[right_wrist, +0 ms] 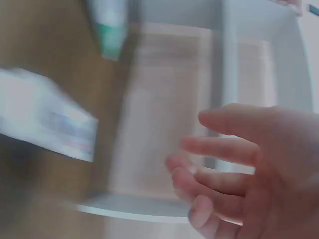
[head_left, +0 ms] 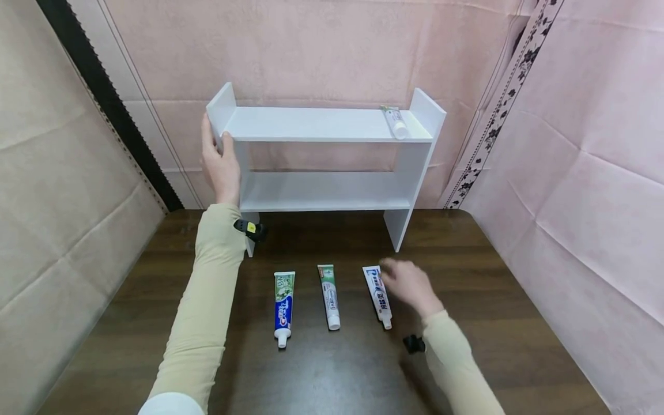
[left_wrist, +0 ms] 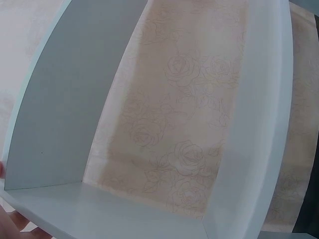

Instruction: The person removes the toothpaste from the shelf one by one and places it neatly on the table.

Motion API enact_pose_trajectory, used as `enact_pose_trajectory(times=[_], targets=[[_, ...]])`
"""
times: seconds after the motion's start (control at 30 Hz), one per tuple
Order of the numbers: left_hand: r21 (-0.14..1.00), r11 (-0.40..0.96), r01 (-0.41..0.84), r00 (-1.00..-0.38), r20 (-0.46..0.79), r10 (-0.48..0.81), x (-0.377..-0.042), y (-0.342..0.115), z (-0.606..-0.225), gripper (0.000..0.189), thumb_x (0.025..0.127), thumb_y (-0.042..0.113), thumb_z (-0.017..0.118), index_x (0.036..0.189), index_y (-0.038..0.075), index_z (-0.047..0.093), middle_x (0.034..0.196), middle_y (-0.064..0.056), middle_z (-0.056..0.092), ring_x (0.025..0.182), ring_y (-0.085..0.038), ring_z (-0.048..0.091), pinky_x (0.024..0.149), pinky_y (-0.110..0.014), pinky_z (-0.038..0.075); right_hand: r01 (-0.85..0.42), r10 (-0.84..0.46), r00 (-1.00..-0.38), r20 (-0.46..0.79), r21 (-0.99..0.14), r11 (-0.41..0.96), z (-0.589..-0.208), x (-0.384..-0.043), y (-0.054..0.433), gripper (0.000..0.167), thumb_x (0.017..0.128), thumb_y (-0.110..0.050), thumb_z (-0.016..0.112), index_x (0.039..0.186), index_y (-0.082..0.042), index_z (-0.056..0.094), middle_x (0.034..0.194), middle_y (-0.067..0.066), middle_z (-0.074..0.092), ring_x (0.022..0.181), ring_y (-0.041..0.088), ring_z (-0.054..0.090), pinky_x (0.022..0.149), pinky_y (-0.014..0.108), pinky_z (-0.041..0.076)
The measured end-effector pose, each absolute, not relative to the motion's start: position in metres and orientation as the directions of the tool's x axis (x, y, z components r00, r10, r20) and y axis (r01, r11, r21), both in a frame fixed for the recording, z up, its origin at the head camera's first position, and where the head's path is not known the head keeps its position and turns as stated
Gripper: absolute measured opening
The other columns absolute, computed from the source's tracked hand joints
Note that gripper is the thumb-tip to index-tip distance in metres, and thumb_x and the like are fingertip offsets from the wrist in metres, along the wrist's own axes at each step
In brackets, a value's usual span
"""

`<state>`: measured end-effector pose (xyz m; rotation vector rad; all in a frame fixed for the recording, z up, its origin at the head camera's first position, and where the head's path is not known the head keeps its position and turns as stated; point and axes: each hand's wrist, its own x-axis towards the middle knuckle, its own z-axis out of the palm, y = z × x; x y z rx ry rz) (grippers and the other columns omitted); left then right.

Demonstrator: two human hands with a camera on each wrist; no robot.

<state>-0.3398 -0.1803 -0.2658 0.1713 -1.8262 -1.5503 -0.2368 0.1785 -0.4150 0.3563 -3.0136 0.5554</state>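
A white two-tier shelf (head_left: 321, 199) stands upright at the back of the table. My left hand (head_left: 223, 173) grips its left side panel near the top board; in the left wrist view only fingertips (left_wrist: 17, 219) show at the panel's edge. My right hand (head_left: 412, 282) holds nothing and hovers beside the upper end of a white-and-blue toothpaste tube (head_left: 378, 297). Loosely bent, apart fingers appear in the blurred right wrist view, with that tube's flat end (right_wrist: 75, 134) to their left.
A green-and-white toothpaste tube (head_left: 329, 297) lies mid-table, left of it a blue-and-green toothpaste tube (head_left: 283, 305). Another white tube (head_left: 396, 122) lies at the right end of the shelf's top board. Pink cloth walls (head_left: 581, 144) enclose the dark wooden table (head_left: 332, 380).
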Motion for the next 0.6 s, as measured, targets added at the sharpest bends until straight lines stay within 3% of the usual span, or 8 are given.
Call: enact_pose_trajectory(times=[0.1,0.23,0.33,0.47,0.6], targets=[[0.901,0.269,0.342,-0.73,0.435,-0.527,-0.34,-0.179,-0.267,0.051,0.102,0.037,0.043,0.149,0.047,0.025,0.154,0.019,0.036,0.136,0.0,0.038,0.113,-0.029,0.032,-0.269,-0.188,-0.951,0.247,-0.353,0.896,-0.366,-0.251,0.181,0.041,0.095,-0.024,0.058,0.133,-0.009,0.057,0.091,0.012,0.068,0.068,0.023,0.06,0.06,0.04,0.05],[0.902,0.271,0.335,-0.733,0.431,-0.527,-0.339,-0.18,-0.267,0.051,0.102,0.038,0.043,0.148,0.049,0.025,0.153,0.018,0.037,0.135,-0.002,0.04,0.112,-0.031,0.034,-0.297,-0.109,-0.868,0.484,-0.331,0.896,-0.299,-0.268,0.178,0.045,0.096,-0.025,0.057,0.137,-0.01,0.052,0.111,0.016,0.063,0.094,0.03,0.059,0.073,0.047,0.051],[0.904,0.275,0.329,-0.736,0.427,-0.526,-0.339,-0.181,-0.267,0.051,0.101,0.039,0.043,0.148,0.049,0.025,0.153,0.017,0.038,0.133,-0.003,0.042,0.11,-0.033,0.036,-0.305,-0.064,-0.808,0.585,-0.324,0.896,-0.259,-0.282,0.174,0.05,0.096,-0.027,0.056,0.144,-0.015,0.046,0.127,0.017,0.056,0.111,0.034,0.052,0.084,0.05,0.047],[0.903,0.265,0.339,-0.736,0.43,-0.523,-0.341,-0.182,-0.266,0.051,0.101,0.038,0.043,0.148,0.049,0.025,0.153,0.018,0.038,0.132,-0.003,0.043,0.11,-0.033,0.036,-0.279,-0.056,-0.814,0.578,-0.304,0.911,-0.224,-0.307,0.169,0.058,0.097,-0.033,0.052,0.152,-0.023,0.034,0.144,0.016,0.044,0.13,0.034,0.039,0.101,0.051,0.037],[0.904,0.264,0.337,-0.741,0.427,-0.518,-0.343,-0.183,-0.268,0.051,0.102,0.038,0.043,0.148,0.05,0.024,0.153,0.019,0.037,0.134,-0.003,0.042,0.111,-0.033,0.035,-0.24,-0.064,-0.855,0.515,-0.283,0.928,-0.212,-0.327,0.167,0.062,0.098,-0.039,0.048,0.154,-0.022,0.027,0.151,0.015,0.035,0.139,0.033,0.031,0.108,0.052,0.029]])
